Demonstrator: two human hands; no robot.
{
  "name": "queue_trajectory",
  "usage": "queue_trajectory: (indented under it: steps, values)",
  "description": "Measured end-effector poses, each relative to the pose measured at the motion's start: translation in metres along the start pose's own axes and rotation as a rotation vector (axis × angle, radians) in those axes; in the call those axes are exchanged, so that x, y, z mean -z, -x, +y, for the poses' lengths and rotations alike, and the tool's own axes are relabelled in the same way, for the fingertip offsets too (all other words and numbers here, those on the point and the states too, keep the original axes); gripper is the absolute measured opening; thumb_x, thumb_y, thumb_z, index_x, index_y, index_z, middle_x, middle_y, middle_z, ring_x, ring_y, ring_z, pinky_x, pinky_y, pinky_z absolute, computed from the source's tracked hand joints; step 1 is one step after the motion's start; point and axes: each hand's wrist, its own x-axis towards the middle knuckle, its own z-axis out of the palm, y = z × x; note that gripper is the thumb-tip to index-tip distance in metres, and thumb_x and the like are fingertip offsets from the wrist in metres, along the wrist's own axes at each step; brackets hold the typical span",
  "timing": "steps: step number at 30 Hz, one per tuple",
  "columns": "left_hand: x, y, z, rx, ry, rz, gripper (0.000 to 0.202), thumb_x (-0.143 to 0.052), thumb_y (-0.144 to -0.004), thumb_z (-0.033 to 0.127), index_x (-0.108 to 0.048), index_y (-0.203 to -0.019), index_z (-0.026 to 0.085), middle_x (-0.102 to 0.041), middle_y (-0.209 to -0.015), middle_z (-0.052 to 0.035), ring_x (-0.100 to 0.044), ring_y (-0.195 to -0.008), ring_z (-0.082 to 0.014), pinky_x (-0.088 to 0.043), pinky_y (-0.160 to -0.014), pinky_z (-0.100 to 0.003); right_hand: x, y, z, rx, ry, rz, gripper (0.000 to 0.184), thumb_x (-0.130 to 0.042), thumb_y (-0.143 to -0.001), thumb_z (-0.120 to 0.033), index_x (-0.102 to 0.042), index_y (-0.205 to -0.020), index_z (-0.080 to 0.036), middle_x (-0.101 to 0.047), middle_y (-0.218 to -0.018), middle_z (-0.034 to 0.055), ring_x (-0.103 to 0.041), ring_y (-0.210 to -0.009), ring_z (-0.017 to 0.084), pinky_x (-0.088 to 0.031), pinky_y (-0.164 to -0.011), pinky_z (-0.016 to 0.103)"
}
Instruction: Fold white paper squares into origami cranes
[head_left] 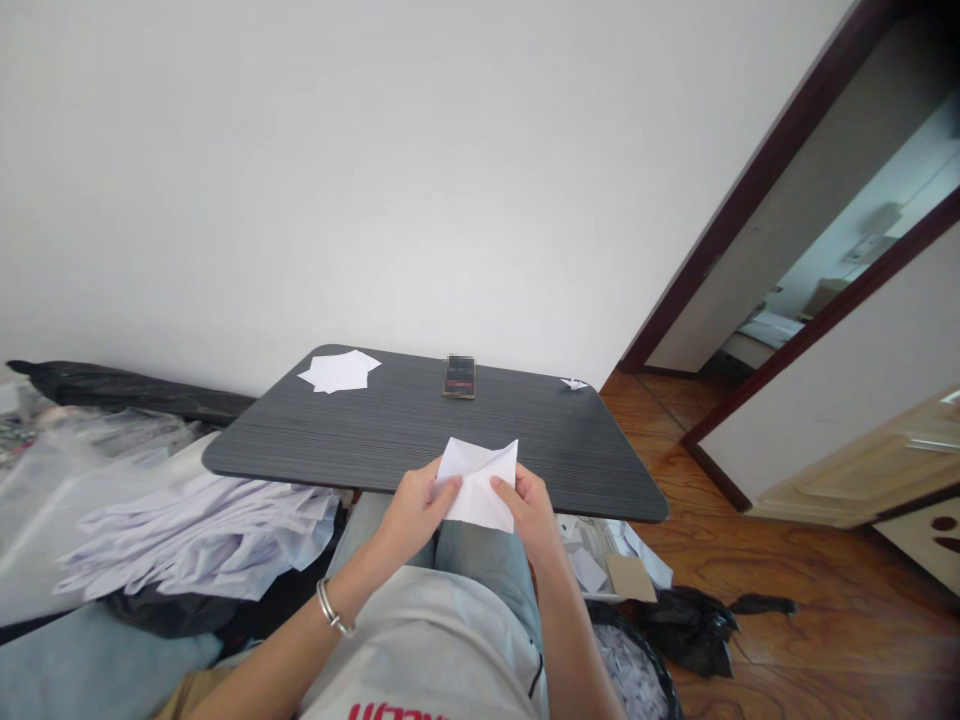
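Observation:
Between my two hands is a creased sheet of white paper (480, 490), held over the front edge of the dark table (405, 430). My left hand (418, 505) pinches its left side, thumb on top and fingers behind. On the right side, my right hand (529, 505) grips it the same way. The paper's upper corners stick up and fold lines cross its middle. Toward the table's back left lies a loose stack of white paper sheets (340, 371). A small folded white paper piece (575, 384) rests at the back right corner.
A phone (460, 376) lies at the table's back middle, near the white wall (450, 180). Crumpled white cloth or paper (202, 530) is heaped at left. Below right are a box of papers (600, 555), a bin of paper scraps (634, 670) and a black plastic bag (694, 620).

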Motion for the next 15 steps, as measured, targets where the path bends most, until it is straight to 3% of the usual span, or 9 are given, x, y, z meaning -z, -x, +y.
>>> queue_trajectory:
  steps: [7,15]
  values:
    - [-0.0042,-0.0018,-0.0093,0.239,0.506,-0.046,0.034,-0.056,-0.074,0.045,-0.054,-0.077,0.012,-0.045,-0.053,0.0045,-0.035,-0.043,-0.0068,-0.026,-0.039,-0.017,0.0006,0.0005,0.0039,0.011,-0.024,-0.045,0.031,-0.066,-0.071,-0.038,-0.065,-0.092,-0.014,-0.072,-0.083,0.0078,-0.066,-0.076,0.026,-0.051,-0.068,0.037]
    - [-0.0008,-0.0049,-0.0052,0.385,0.688,-0.006,0.039,-0.066,-0.065,0.047,-0.063,-0.075,0.009,-0.059,-0.058,-0.0003,-0.044,-0.047,-0.0082,-0.03,-0.045,-0.018,-0.0001,0.0019,0.0008,0.021,-0.03,-0.063,0.033,-0.067,-0.069,-0.041,-0.065,-0.092,-0.016,-0.072,-0.081,0.0068,-0.066,-0.066,0.023,-0.052,-0.061,0.034]
